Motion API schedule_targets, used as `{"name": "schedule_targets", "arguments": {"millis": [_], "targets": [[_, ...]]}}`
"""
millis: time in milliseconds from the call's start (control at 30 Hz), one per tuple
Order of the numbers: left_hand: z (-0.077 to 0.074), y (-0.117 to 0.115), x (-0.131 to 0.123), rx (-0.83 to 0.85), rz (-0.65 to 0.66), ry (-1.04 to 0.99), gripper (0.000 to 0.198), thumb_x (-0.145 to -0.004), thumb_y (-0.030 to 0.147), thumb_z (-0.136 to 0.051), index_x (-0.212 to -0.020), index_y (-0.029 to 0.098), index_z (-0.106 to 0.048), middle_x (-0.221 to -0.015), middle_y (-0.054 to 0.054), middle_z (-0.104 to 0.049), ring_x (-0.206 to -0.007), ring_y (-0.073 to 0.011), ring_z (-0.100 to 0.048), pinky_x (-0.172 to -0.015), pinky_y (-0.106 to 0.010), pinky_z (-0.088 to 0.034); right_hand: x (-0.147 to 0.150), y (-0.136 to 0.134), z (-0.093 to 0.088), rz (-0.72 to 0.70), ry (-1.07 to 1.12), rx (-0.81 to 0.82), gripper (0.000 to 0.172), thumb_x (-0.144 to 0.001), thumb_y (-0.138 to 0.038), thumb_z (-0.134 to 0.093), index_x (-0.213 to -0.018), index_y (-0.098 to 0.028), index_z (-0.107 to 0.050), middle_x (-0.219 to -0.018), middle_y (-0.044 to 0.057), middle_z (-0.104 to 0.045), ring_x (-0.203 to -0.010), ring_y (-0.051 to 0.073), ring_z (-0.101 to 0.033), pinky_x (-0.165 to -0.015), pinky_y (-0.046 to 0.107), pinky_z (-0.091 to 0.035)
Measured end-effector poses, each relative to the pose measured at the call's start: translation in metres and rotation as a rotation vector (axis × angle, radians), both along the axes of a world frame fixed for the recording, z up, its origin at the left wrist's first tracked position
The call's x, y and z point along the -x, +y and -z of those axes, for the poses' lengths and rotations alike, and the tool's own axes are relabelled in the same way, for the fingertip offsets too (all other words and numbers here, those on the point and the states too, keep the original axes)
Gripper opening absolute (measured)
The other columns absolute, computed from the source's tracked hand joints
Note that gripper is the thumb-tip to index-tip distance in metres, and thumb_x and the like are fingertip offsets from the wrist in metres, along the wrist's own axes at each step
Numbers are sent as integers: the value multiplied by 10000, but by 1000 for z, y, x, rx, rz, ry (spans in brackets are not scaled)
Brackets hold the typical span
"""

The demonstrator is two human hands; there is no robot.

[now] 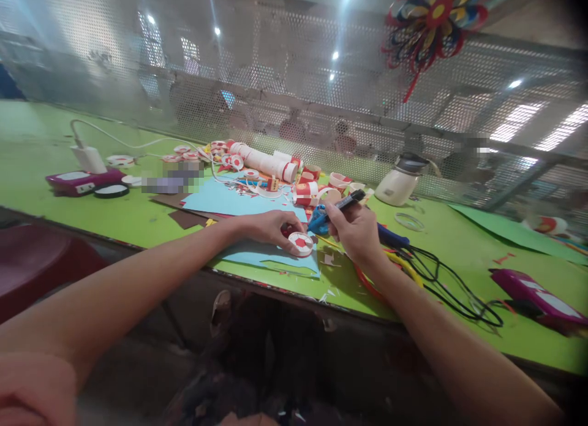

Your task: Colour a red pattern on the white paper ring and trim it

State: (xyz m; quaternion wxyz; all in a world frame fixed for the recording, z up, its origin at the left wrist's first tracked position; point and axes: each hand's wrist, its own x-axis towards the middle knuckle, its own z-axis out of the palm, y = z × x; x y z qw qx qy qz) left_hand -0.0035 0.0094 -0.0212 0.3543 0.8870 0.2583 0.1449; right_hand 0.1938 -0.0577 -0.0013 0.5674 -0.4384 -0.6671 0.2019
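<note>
My left hand point(271, 227) rests on a blue paper sheet point(239, 200) and pinches a small round red-and-white paper piece point(301, 243). My right hand point(356, 231) is wrapped around a blue glue gun point(321, 219), whose tip points down and left toward that round piece. The gun's black cable point(441, 279) trails off to the right across the green table point(55, 138).
Behind the hands lie several red-and-white paper rolls and rings point(271, 163). A white jug point(399, 182) stands at the back right. A purple box with a white charger point(85, 179) sits left, another purple box point(537, 296) right. A perforated metal screen point(294, 76) walls the far edge.
</note>
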Motion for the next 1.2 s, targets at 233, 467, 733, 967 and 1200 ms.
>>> {"name": "schedule_targets", "arguments": {"millis": [233, 467, 733, 967, 1200], "targets": [[2, 0, -1, -46, -81, 47, 575, -560, 524, -775, -954, 168, -555, -817, -1, -564, -720, -143, -494, -617, -247, -355, 3, -1, 5, 49, -147, 47, 371, -818, -462, -608, -593, -175, -542, -450, -25, -541, -353, 84, -468, -362, 203, -366], [1, -1, -3, -101, -99, 69, 573, -548, 548, -767, -917, 171, -545, -818, -1, -535, -712, -140, -463, -620, -255, -352, 3, 3, 12, -8, -150, 63, 302, -827, -451, -603, -750, -159, -610, -466, -10, -589, -380, 116, -513, -389, 222, -387], [-4, -4, -4, -117, -83, 102, 544, -579, 560, -746, -876, 163, -520, -791, 5, -497, -700, -133, -434, -603, -253, -344, 4, 6, 17, -27, -190, 59, 264, -822, -423, -607, -766, -166, -609, -499, 3, -610, -397, 128, -511, -407, 242, -391], [-2, -3, -4, -117, -53, 79, 552, -598, 584, -723, -880, 159, -513, -793, 2, -494, -699, -131, -431, -617, -258, -340, 5, 3, 15, -27, -198, 68, 256, -814, -416, -616, -775, -163, -602, -508, -3, -605, -413, 122, -493, -430, 248, -395], [-2, -3, -4, -97, -64, 58, 539, -582, 556, -743, -867, 159, -515, -772, 12, -477, -680, -119, -412, -605, -252, -320, 3, 7, 20, -16, -198, 59, 301, -820, -461, -605, -812, -160, -610, -521, -1, -621, -413, 128, -503, -426, 255, -399]]}}
